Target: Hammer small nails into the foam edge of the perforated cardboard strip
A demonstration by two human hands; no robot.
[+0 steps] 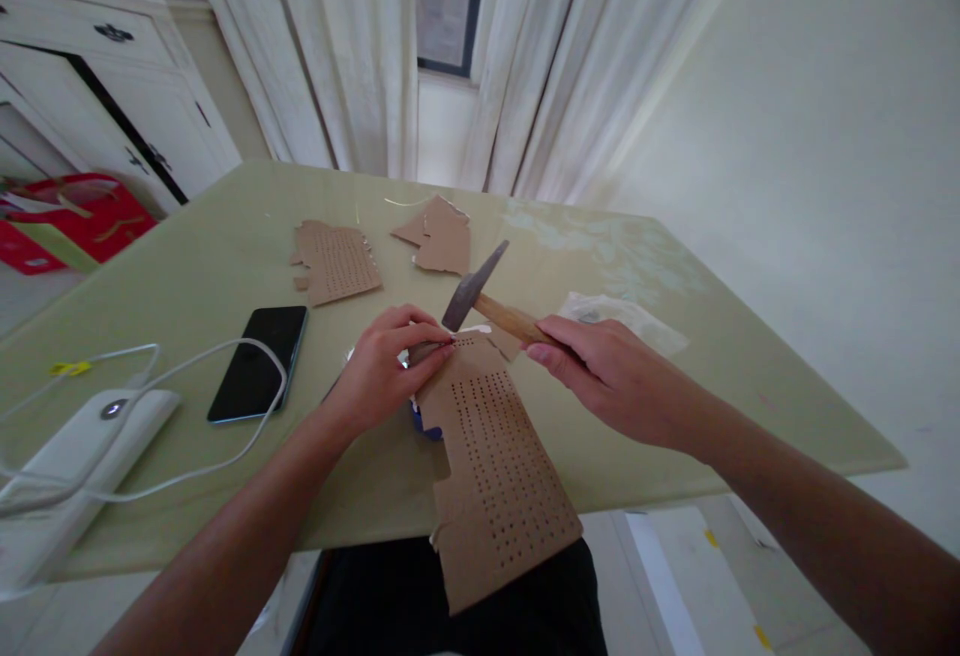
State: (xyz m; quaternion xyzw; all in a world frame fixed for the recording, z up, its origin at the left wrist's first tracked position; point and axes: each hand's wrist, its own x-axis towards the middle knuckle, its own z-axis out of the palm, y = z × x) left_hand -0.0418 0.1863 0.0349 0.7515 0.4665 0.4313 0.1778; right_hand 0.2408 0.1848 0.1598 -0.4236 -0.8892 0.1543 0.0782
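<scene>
Our right hand [611, 371] is closed around the wooden handle of a hammer [472, 296], its head tilted above the far end of the punched cardboard sheet [517, 466]. Our left hand [386, 366] is pinched narrow at that sheet's far left corner, on a slim grey piece [425, 350] mostly covered by our fingers; we cannot make out what it is, nor whether the hammer touches it. The sheet's near end juts past the table [600, 476] over our dark-clothed lap [375, 596]. Under its left edge peeks something blue [427, 423], largely hidden. Left of the sheet we see a phone [259, 366], partly crossed by a white cable [202, 486], and farther left a white power strip [90, 486], cut off by the view's edge. Beyond the sheet, to its right, a crumpled clear bag [626, 321] shows blurred contents.
</scene>
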